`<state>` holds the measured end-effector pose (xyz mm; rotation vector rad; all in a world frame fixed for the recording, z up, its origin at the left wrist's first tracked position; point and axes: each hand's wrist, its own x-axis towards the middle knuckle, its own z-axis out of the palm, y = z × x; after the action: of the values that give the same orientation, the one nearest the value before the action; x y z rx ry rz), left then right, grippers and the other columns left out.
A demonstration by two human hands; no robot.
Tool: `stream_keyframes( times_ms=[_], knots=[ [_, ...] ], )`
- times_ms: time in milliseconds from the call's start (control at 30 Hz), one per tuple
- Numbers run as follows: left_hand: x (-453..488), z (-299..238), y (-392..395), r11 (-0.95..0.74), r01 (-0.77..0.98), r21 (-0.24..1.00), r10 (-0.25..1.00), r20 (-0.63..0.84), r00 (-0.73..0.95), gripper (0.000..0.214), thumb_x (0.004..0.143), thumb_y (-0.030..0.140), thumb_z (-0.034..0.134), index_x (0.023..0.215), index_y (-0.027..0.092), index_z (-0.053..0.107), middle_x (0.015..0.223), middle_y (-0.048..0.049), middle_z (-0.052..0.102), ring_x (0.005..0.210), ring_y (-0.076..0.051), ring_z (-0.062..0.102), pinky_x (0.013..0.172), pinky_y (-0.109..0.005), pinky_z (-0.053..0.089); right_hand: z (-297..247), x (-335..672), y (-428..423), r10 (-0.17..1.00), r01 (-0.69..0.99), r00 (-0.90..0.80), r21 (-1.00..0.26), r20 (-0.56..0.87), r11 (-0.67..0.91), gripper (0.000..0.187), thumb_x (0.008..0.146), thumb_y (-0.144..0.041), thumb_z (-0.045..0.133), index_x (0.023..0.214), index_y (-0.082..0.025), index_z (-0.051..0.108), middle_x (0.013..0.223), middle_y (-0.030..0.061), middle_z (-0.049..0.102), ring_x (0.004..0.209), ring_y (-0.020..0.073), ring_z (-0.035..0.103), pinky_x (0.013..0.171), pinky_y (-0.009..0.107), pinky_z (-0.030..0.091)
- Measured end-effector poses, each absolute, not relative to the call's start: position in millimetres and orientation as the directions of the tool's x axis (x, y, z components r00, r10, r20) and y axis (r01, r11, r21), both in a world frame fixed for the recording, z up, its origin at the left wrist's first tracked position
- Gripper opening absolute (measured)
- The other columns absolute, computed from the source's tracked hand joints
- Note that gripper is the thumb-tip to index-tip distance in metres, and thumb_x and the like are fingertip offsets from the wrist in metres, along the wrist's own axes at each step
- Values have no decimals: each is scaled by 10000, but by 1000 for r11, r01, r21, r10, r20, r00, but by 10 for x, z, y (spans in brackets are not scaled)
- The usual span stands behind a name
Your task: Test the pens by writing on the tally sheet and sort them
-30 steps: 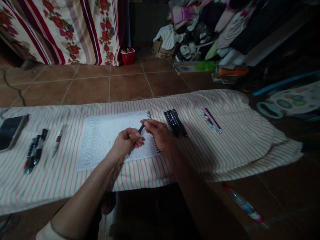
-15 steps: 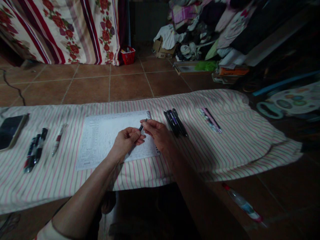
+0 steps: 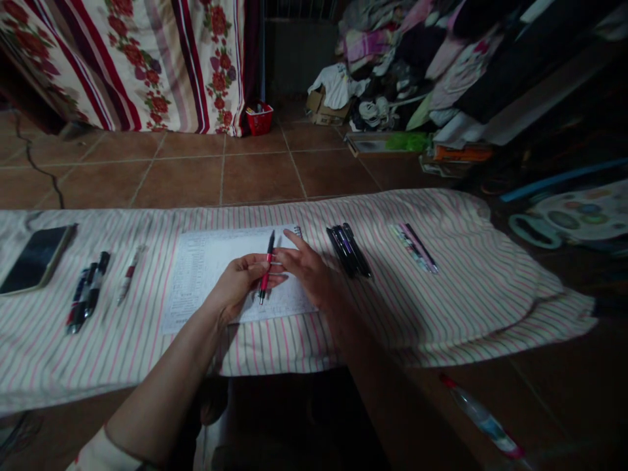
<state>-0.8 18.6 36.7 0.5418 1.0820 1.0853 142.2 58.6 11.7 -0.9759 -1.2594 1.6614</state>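
Note:
My left hand (image 3: pixel 244 278) pinches a red and black pen (image 3: pixel 265 278) between thumb and fingers, its dark end pointing away from me. Close on the right, my right hand (image 3: pixel 303 269) has its fingers apart near the pen; whether a fingertip touches it I cannot tell. Below both hands lies a spiral notebook (image 3: pixel 196 281) with writing on its page, partly covered by them. To the right of it rest several dark pens (image 3: pixel 349 250) side by side, and farther right a few pale and pink pens (image 3: pixel 416 247).
On the striped cloth (image 3: pixel 466 288) at the left are a phone (image 3: pixel 36 260), several dark pens (image 3: pixel 88 293) and a white and red pen (image 3: pixel 129 275). A plastic bottle (image 3: pixel 483 418) lies on the floor at the right. A red basket (image 3: pixel 260 120) stands beyond, by the curtain (image 3: pixel 171 65).
The pen has turned more upright in my left hand and its red barrel now shows. My right hand has let go of the pen's far end, its fingers spreading.

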Motion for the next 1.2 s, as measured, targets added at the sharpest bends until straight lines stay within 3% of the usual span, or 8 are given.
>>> stream_keyframes(
  times_ms=[133,333,467,800,1200],
  knots=[
    [-68,346,232,326,-634,701,882,-467,-63,132,846,39,498,821,74,623,746,-108,707,632,-146,681,619,-229,560,72,1353,541,795,-99,-603,-982,-69,-160,931,684,-306,742,1446,-247,209,1007,42,653,909,163,631,877,365,487],
    [-113,210,290,285,-788,545,849,-526,-56,203,853,11,456,759,74,625,721,-89,691,628,-125,675,658,-210,567,7,1331,537,661,-74,-750,-992,-13,-103,835,703,-246,729,1415,-291,296,1337,77,483,1175,208,529,990,385,427],
    [-114,192,353,288,-809,511,849,-528,-31,218,855,18,454,737,83,626,696,-66,673,605,-107,657,655,-201,566,30,1336,578,631,-157,-775,-978,37,-135,750,777,-239,661,1422,-299,282,1396,73,436,1275,205,446,1042,382,379],
    [-58,221,374,286,-817,501,835,-548,-44,264,875,19,408,725,75,617,664,-64,652,572,-99,648,612,-179,556,-5,1338,590,664,-167,-748,-964,-11,-205,719,748,-243,701,1381,-287,363,1406,58,449,1275,203,456,1067,392,359],
    [-32,240,322,263,-776,573,849,-519,-96,175,850,42,488,724,100,595,652,-37,639,562,-93,633,574,-175,535,1,1289,523,773,-11,-635,-1000,11,6,602,791,-269,635,1351,-300,416,1196,20,610,1109,197,583,1012,393,421]
  ],
)
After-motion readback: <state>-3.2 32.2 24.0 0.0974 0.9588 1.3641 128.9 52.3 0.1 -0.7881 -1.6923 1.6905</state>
